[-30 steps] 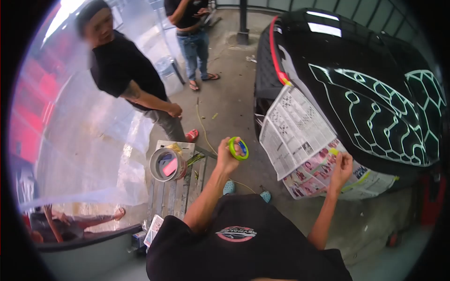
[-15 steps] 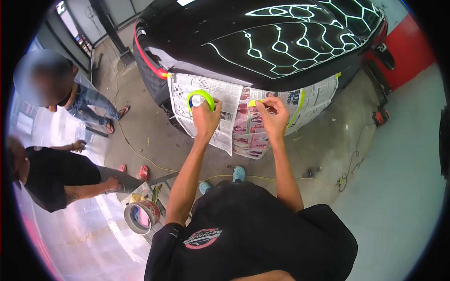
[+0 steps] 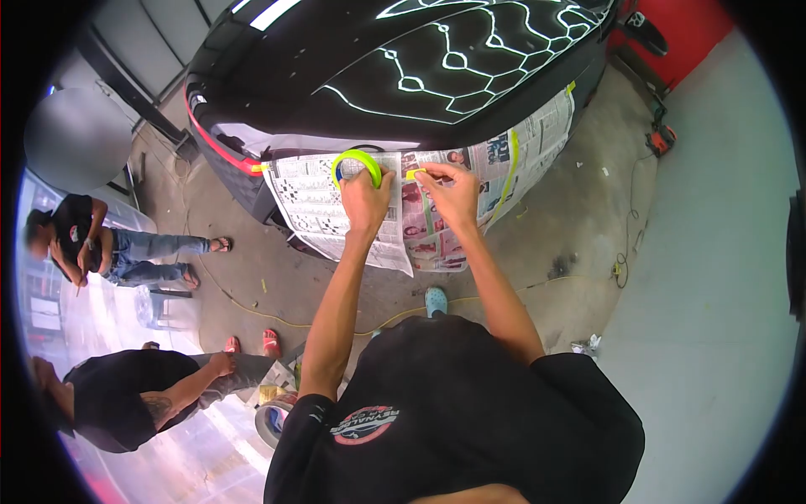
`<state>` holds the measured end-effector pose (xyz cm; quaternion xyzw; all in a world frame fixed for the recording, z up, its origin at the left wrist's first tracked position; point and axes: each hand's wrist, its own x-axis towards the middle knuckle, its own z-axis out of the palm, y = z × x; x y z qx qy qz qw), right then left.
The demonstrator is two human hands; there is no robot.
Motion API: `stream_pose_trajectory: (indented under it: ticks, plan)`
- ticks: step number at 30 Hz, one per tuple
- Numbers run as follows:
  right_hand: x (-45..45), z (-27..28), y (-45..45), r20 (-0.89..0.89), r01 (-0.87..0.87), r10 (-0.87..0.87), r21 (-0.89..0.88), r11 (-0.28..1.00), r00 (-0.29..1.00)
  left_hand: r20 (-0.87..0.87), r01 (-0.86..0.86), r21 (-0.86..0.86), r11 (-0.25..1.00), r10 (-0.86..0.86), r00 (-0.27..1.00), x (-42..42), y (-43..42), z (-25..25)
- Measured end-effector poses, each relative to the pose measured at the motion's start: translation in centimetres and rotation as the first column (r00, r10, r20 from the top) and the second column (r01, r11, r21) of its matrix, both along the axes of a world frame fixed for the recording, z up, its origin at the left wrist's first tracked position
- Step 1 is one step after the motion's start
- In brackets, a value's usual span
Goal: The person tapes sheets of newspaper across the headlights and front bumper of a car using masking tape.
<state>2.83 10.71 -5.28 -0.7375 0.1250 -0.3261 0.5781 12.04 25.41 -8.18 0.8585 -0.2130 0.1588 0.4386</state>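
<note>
My left hand (image 3: 365,203) is closed around a roll of yellow-green masking tape (image 3: 376,172), held in front of the left newspaper sheet (image 3: 309,202). Between the thumb and fingertips of my right hand (image 3: 454,199) is a short piece of yellow tape (image 3: 412,175), close to the edge where the left sheet overlaps the right newspaper sheet (image 3: 544,126). Whether this piece touches the paper I cannot tell. Both sheets hang over the bumper of a black car (image 3: 277,92). Yellow tape strips (image 3: 509,172) mark the right sheet and its upper corner.
Two people in black shirts stand at the left, one near (image 3: 134,395) and one farther off (image 3: 80,231). A bucket (image 3: 270,422) is partly hidden by my left arm. A yellow cord (image 3: 294,323) crosses the floor. An orange power tool (image 3: 663,139) lies at the right.
The view has shifted, so the car appears farther left. Both hands, with the roll and the tape piece, are closer to the sheets' overlap. My left arm now covers more of the bucket.
</note>
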Motion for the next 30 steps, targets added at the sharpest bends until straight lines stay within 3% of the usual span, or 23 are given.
stream_pose_trajectory:
  ticks: [5, 8, 14, 20, 30]
  plan:
    - [1.9, -0.1, 1.5, 0.020, 0.148, -0.147, -0.209, 0.967, 0.989, -0.015, -0.001, 0.034, 0.999, 0.002, 1.000, 0.1, 0.1, -0.1]
    - [3.1, -1.3, 1.7, 0.055, 0.177, -0.169, -0.218, 0.960, 0.984, 0.004, 0.008, 0.044, 0.999, -0.009, 1.000, 0.2, 0.2, -0.3]
    - [3.8, -1.9, 2.3, -0.012, 0.331, -0.369, -0.411, 0.849, 0.930, 0.029, 0.009, 0.032, 0.999, -0.010, 1.000, 0.3, 0.2, -0.6]
    - [4.3, -2.0, 3.0, -0.008, 0.431, -0.499, -0.493, 0.756, 0.866, 0.045, 0.020, 0.039, 0.999, -0.022, 0.999, 0.3, 0.0, -0.2]
    - [4.0, -0.2, 2.8, -0.022, 0.460, -0.541, -0.500, 0.734, 0.841, -0.030, -0.101, 0.037, 0.994, 0.102, 0.994, 0.6, -1.0, 0.6]
